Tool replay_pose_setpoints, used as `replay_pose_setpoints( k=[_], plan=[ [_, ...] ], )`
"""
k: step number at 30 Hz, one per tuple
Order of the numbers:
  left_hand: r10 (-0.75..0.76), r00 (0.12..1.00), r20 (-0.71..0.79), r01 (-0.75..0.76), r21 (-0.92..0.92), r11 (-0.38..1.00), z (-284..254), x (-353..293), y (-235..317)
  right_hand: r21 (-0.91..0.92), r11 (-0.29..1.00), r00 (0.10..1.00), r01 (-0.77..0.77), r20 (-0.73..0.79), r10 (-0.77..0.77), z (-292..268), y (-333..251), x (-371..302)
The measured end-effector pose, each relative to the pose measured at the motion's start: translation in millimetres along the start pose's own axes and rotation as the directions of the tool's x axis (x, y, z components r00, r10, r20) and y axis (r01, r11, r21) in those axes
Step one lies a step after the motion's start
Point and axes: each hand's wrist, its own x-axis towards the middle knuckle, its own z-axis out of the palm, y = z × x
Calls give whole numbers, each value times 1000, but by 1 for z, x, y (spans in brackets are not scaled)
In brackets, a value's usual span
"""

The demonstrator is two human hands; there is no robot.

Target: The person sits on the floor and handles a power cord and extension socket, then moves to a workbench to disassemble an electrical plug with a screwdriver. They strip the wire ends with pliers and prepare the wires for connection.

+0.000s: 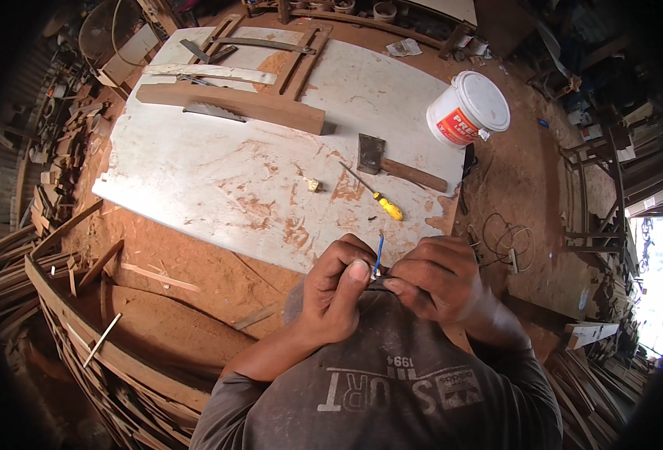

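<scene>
Close to my chest, at the near edge of the white board, my hands work together. My left hand pinches a thin blue wire between thumb and fingers, its brownish tip pointing up. My right hand is closed beside it, fingertips pinched near the wire's lower end, where a small white bit shows. What the right fingers grip is mostly hidden. Beyond the hands lie a yellow-handled screwdriver, a small dark piece, probably a screw, and a small cream-coloured block.
On the white board lie a hammer-like tool with a wooden handle, a wooden plank and a wooden frame. A white lidded bucket stands at the far right. Stacked timber strips fill the lower left; cables lie on the ground.
</scene>
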Motion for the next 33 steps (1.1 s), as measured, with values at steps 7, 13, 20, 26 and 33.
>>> replay_pose_setpoints(
  k=[7, 13, 20, 26, 33],
  plan=[
    [7, 1000, -5, -7, 6, 1000, 4, 2, 1, -65, 994, 993, 86, -73, -90, 0, 8, 2],
    [61, 998, -13, -60, 99, 993, 4, 6, 1, -77, 994, 996, 77, -37, -80, 2, -1, -1],
    [-32, 999, -4, 32, 44, 998, 1, 6, 0, 274, 956, 994, -102, -10, 109, 8, 4, -6],
    [-17, 1000, -19, 19, 58, 998, 3, 5, -7, 685, 440, 763, -580, 270, 587, 4, 7, -8],
    [86, 996, 27, -90, 359, 929, -1, 12, -4, 689, 340, 705, -640, 350, 617, 14, 3, 0]
  ],
)
